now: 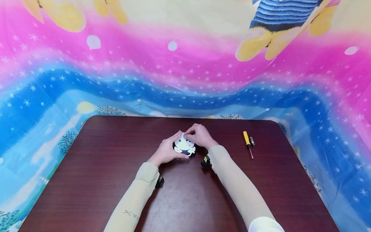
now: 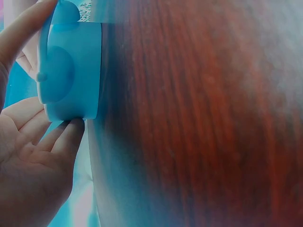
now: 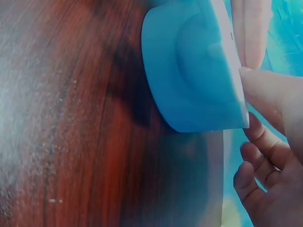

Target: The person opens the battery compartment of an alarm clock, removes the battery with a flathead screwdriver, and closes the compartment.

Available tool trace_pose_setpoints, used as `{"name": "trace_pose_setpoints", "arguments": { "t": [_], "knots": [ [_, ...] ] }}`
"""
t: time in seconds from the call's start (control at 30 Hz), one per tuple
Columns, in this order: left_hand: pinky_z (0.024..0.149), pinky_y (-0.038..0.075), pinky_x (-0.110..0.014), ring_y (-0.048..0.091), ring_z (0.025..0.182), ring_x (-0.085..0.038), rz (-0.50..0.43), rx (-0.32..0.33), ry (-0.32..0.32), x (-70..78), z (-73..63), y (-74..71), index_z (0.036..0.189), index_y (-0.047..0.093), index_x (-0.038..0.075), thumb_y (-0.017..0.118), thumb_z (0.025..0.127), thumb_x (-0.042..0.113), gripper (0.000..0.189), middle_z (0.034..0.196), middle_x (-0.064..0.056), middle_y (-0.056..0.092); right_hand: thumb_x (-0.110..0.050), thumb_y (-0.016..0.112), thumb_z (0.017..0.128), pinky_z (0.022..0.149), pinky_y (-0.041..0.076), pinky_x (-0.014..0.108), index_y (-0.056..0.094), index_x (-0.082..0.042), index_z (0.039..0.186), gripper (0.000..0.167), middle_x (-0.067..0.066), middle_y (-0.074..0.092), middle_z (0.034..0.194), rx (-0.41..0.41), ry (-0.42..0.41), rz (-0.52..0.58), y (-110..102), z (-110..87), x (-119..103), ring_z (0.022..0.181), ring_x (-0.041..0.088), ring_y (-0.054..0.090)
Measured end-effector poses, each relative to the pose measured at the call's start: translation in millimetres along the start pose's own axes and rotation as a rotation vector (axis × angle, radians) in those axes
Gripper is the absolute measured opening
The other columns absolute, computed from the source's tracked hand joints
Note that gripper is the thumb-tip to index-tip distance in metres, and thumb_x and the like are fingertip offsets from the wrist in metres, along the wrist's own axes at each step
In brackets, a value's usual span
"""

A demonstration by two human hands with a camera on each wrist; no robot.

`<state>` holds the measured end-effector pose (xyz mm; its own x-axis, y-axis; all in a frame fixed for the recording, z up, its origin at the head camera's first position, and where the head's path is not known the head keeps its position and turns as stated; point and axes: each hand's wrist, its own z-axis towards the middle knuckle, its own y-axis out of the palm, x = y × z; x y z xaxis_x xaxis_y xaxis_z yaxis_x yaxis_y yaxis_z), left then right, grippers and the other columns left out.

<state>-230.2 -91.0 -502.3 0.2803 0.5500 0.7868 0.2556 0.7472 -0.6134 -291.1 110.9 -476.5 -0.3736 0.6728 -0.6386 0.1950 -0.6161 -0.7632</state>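
Note:
A white, rounded animal-faced toy [image 1: 183, 144] stands on the table near its far side, with dark eyes and a dark band low on its front. My left hand [image 1: 166, 150] grips it from the left, thumb at the near lower edge and fingers round the far upper side. My right hand [image 1: 202, 136] pinches at the toy's upper right edge with thumb and bent forefinger. In the right wrist view the right thumb [image 3: 265, 85] lies against the front face. Both wrist views tint the toy's smooth side wall [image 2: 80, 71] blue. Whatever lies behind it is hidden.
To the right on the dark wooden table [image 1: 110, 180] lie a screwdriver [image 1: 246, 138] with a yellow handle and, just beside it, a small battery [image 1: 252, 141]. A colourful printed cloth [image 1: 162, 83] hangs behind and around the table.

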Motion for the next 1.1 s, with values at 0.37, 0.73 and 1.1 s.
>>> {"name": "trace_pose_setpoints", "arguments": {
  "t": [0.37, 0.73, 1.1],
  "knots": [
    [0.113, 0.034, -0.045, 0.033, 0.146, -0.021, -0.001, 0.003, 0.002, 0.1, -0.5, 0.5, 0.159, 0.036, 0.009, 0.096, 0.068, 0.038, 0.112, 0.163, -0.005, 0.033, -0.016, 0.071, 0.097, 0.093, 0.042, 0.038, 0.082, -0.010, 0.097, 0.013, 0.002, 0.068, 0.102, -0.046, -0.003, -0.068, 1, 3.9, -3, 0.103, 0.024, 0.050],
    [0.113, 0.035, -0.045, 0.034, 0.146, -0.022, 0.002, 0.004, 0.002, 1.3, -0.2, 0.0, 0.159, 0.036, 0.009, 0.096, 0.069, 0.039, 0.112, 0.163, -0.004, 0.033, -0.016, 0.069, 0.098, 0.093, 0.043, 0.039, 0.081, -0.011, 0.096, 0.012, 0.002, 0.068, 0.107, -0.083, -0.027, -0.101, -2, 5.4, -5, 0.105, 0.024, 0.050],
    [0.113, 0.035, -0.046, 0.035, 0.145, -0.022, 0.003, 0.007, 0.003, 1.7, -0.6, -0.3, 0.159, 0.036, 0.008, 0.096, 0.069, 0.039, 0.112, 0.163, -0.006, 0.034, -0.015, 0.068, 0.098, 0.093, 0.044, 0.036, 0.080, -0.010, 0.098, 0.013, 0.001, 0.069, 0.107, -0.169, -0.020, -0.186, -11, 10.5, -16, 0.107, 0.023, 0.049]
  ]
}}
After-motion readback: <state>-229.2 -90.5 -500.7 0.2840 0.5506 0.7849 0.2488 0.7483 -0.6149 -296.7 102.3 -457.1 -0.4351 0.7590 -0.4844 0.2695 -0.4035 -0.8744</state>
